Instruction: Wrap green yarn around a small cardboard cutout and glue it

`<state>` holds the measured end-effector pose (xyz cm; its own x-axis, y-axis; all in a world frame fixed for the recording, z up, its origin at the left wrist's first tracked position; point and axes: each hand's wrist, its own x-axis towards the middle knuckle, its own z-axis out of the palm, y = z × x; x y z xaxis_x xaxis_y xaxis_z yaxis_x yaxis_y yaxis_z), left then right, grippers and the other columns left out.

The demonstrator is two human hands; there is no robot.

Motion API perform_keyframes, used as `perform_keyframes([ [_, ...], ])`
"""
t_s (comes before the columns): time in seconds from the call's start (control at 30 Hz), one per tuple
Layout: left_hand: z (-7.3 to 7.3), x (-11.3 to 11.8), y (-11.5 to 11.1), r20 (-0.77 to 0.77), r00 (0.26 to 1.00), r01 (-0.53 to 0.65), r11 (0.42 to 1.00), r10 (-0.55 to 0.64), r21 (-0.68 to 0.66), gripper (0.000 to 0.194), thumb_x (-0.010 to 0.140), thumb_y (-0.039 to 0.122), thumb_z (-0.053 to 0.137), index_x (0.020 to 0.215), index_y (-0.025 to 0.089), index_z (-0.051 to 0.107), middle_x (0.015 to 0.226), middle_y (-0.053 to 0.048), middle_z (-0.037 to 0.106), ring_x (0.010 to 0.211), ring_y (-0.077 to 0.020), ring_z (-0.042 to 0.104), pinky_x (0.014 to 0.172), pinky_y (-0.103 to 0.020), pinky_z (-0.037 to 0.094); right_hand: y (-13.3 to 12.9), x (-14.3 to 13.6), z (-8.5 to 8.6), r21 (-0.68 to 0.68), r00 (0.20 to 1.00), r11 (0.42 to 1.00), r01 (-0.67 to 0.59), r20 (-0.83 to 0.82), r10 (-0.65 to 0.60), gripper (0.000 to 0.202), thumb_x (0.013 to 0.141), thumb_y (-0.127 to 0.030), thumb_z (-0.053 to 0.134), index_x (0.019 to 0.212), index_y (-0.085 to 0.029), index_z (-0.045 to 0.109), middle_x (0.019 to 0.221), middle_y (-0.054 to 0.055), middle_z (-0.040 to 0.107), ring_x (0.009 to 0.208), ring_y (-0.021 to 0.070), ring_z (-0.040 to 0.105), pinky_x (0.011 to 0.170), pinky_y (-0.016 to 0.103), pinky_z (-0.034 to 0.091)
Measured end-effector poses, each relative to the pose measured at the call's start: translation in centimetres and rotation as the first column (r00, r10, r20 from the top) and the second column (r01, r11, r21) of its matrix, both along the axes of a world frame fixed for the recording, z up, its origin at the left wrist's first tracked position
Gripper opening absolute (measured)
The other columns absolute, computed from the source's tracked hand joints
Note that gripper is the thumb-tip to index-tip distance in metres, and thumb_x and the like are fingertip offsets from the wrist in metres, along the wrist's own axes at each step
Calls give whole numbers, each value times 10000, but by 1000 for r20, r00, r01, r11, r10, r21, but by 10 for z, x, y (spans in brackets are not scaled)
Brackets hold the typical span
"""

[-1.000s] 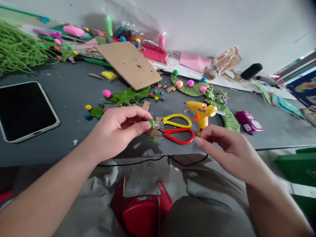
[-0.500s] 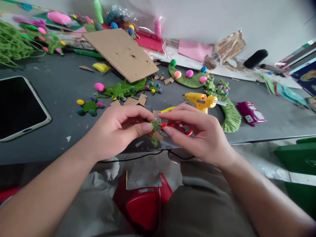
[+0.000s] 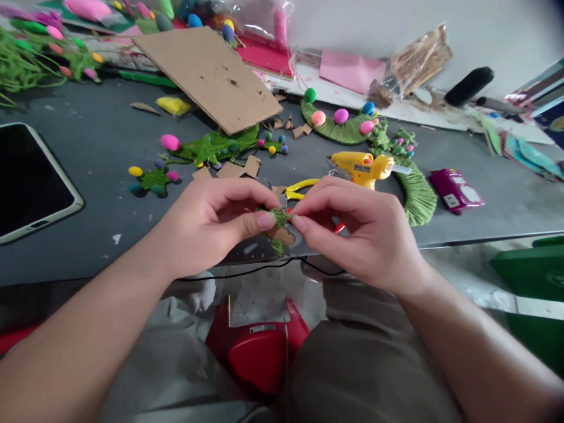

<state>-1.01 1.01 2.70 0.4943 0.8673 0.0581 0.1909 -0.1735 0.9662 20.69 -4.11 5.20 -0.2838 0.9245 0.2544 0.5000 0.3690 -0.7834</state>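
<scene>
My left hand is closed, pinching a small cardboard piece partly wrapped in green yarn. Just to its right, my right hand has thumb and index fingertips pressed together on what looks like the yarn at the wrapped tip. A tail of yarn hangs below the cardboard. Behind the fingers lie yellow-handled pliers, partly hidden by my right hand. Something with a red handle shows under that hand. A yellow glue gun rests beyond it.
Beyond my hands are a cardboard sheet, a yarn-wrapped ring with coloured balls and a green star. A phone lies left, a purple packet right. The table's front edge runs just below my hands, with a black cable under it.
My right fingertips have closed together at the tip of the wrapped piece. More of the pliers shows now. The view has shifted slightly.
</scene>
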Motion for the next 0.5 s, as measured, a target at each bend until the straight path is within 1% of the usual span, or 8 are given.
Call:
perform_keyframes([
  [0.2,0,0,0,0,1000,-5,1000,5,-4,45,821,266,752,865,273,759,893,20,788,800,-181,743,726,-233,610,0,-1,0,6,1000,1000,9,19,-9,49,890,-176,683,865,-213,704,810,4,633,688,126,562,644,295,475],
  [0.33,-2,-2,1,24,1000,-1,1000,1,28,47,834,265,769,881,263,761,905,19,783,812,-163,736,747,-227,603,0,-3,1,30,999,999,9,47,-11,67,879,-163,677,855,-222,698,820,10,646,707,135,572,642,295,481],
  [0.5,-2,-2,0,24,1000,-2,1000,2,5,43,837,260,766,878,272,761,899,26,783,804,-170,735,738,-247,598,-1,-4,1,34,998,999,28,52,-30,71,867,-166,679,858,-235,697,846,13,657,709,138,575,635,294,492],
])
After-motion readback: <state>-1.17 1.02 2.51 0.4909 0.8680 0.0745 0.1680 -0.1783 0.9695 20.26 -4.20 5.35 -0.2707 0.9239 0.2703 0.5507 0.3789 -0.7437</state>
